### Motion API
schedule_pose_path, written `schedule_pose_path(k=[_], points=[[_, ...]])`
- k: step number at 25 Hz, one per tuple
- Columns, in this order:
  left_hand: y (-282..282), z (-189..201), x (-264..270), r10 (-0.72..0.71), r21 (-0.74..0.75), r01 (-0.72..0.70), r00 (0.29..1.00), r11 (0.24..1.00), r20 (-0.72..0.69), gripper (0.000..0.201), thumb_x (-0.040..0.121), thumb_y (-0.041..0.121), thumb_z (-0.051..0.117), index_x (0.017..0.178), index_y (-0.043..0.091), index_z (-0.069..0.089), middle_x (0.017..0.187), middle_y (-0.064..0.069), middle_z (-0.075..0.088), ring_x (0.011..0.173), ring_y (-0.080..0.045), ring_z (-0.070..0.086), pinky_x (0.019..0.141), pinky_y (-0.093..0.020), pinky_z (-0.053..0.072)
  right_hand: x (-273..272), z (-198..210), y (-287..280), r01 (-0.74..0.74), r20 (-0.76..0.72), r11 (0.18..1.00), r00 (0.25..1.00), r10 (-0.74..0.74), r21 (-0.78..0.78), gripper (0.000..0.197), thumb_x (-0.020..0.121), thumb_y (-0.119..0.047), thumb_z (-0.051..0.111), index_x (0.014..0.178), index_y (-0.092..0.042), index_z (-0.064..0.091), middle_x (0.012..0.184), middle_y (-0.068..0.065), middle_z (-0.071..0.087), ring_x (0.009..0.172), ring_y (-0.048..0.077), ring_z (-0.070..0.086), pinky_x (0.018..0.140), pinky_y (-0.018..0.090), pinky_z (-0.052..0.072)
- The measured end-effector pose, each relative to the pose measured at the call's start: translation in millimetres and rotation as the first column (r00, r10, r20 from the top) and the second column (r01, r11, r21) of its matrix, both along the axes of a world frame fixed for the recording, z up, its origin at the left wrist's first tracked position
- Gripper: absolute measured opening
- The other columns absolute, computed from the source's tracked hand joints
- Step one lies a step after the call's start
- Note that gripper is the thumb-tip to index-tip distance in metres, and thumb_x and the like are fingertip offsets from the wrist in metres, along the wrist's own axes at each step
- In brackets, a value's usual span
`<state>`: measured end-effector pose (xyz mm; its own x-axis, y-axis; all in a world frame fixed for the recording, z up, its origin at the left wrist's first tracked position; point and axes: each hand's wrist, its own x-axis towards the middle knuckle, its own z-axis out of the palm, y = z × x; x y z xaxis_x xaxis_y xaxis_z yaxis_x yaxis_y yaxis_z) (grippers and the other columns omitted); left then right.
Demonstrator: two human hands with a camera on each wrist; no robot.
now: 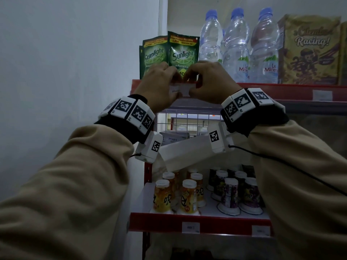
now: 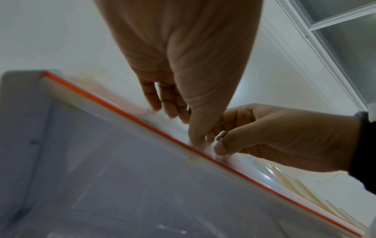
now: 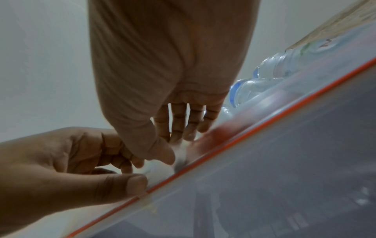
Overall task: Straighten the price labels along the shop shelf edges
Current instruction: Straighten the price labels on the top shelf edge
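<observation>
A white price label [image 1: 185,91] sits on the red front edge of the top shelf [image 1: 272,91], below the green pouches. My left hand [image 1: 175,87] pinches its left end and my right hand [image 1: 193,85] pinches its right end, thumbs in front and fingers curled over the top. In the left wrist view my left hand [image 2: 187,128] meets the shelf edge with the blurred label [image 2: 210,145] under its thumb. From the right wrist, my right hand [image 3: 175,148] holds the label [image 3: 180,157]. More labels sit further right [image 1: 322,95] and on the lower shelf edge [image 1: 190,227].
Green Sunlight pouches [image 1: 183,51], water bottles [image 1: 236,47] and a cereal box [image 1: 309,49] stand on the top shelf just behind my fingers. The lower shelf carries orange cups [image 1: 187,196] and purple cups [image 1: 231,194]. A bare wall [image 1: 65,62] is at the left.
</observation>
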<state>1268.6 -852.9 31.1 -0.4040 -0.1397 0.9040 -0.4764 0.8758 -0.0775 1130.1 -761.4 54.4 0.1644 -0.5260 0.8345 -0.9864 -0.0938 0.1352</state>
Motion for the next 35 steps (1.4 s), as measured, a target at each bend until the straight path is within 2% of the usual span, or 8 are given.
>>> schedule_pose_path(k=[10,20,23,26,28,30,33,35], points=[[-6,-7,10,-0.024,-0.072,0.023,1.0,0.997,-0.012,0.039,0.082,0.036,0.066,0.112,0.011,0.062,0.114,-0.01,0.051,0.114,-0.024,0.044,0.089,-0.027,0.037,7,7,-11,0.051,0.03,0.995,0.998,-0.053,0.083,0.036,0.072,-0.036,0.07,0.098,-0.011,0.064,0.085,0.001,0.057,0.08,0.016,0.05,0.072,0.024,0.037],[-12,-8,7,-0.082,-0.112,0.076,0.995,0.991,-0.05,0.033,0.085,0.028,0.063,0.112,0.01,0.059,0.111,-0.01,0.05,0.105,-0.02,0.046,0.086,-0.021,0.037,7,22,-8,0.081,0.019,0.97,0.996,-0.087,0.228,0.022,0.08,-0.032,0.072,0.096,-0.018,0.067,0.077,-0.007,0.055,0.074,0.009,0.049,0.059,0.018,0.036],[-11,-8,9,-0.144,-0.121,0.133,0.986,0.984,-0.088,0.033,0.087,0.019,0.06,0.116,0.007,0.05,0.114,-0.011,0.05,0.095,-0.014,0.047,0.08,-0.019,0.039,5,30,-5,0.113,0.048,0.96,0.99,-0.13,0.258,0.018,0.083,-0.03,0.07,0.095,-0.018,0.064,0.085,-0.005,0.059,0.083,0.011,0.052,0.063,0.022,0.037],[-11,-7,10,-0.203,-0.118,0.186,0.967,0.975,-0.155,0.033,0.088,0.016,0.056,0.118,0.005,0.046,0.115,-0.011,0.047,0.091,-0.011,0.045,0.077,-0.016,0.04,-2,32,1,-0.018,0.21,0.993,0.978,-0.006,0.114,0.017,0.083,-0.023,0.071,0.096,-0.015,0.063,0.099,0.004,0.067,0.085,0.011,0.059,0.067,0.015,0.045],[-11,-7,9,-0.237,-0.086,0.224,0.951,0.971,-0.196,0.035,0.09,0.019,0.056,0.119,0.005,0.044,0.115,-0.011,0.047,0.092,-0.012,0.048,0.075,-0.015,0.043,-3,27,3,-0.186,0.439,0.981,0.878,0.191,-0.055,0.027,0.081,-0.013,0.072,0.105,-0.009,0.06,0.104,0.011,0.068,0.089,0.018,0.066,0.078,0.028,0.055],[-11,-7,8,-0.253,-0.059,0.246,0.94,0.967,-0.231,0.033,0.093,0.026,0.054,0.118,0.006,0.045,0.112,-0.009,0.051,0.089,-0.012,0.051,0.071,-0.014,0.042,2,19,1,-0.358,0.628,0.913,0.668,0.398,-0.198,0.039,0.08,-0.001,0.072,0.115,-0.004,0.055,0.106,0.018,0.067,0.092,0.026,0.068,0.08,0.039,0.058],[-9,-5,3,-0.262,-0.024,0.265,0.931,0.964,-0.252,0.033,0.097,0.036,0.048,0.112,0.007,0.054,0.103,-0.007,0.059,0.082,-0.013,0.055,0.066,-0.016,0.042,10,6,-5,-0.486,0.697,0.798,0.43,0.573,-0.357,0.04,0.08,0.005,0.069,0.117,0.0,0.054,0.102,0.018,0.067,0.086,0.025,0.069,0.077,0.037,0.058],[-9,-3,1,-0.283,-0.008,0.29,0.926,0.957,-0.25,0.033,0.097,0.036,0.048,0.106,0.007,0.06,0.098,-0.007,0.063,0.08,-0.014,0.057,0.066,-0.021,0.047,15,-2,-9,-0.502,0.694,0.767,0.381,0.611,-0.399,0.036,0.08,0.004,0.069,0.113,0.001,0.057,0.099,0.017,0.068,0.082,0.025,0.069,0.073,0.036,0.058]])
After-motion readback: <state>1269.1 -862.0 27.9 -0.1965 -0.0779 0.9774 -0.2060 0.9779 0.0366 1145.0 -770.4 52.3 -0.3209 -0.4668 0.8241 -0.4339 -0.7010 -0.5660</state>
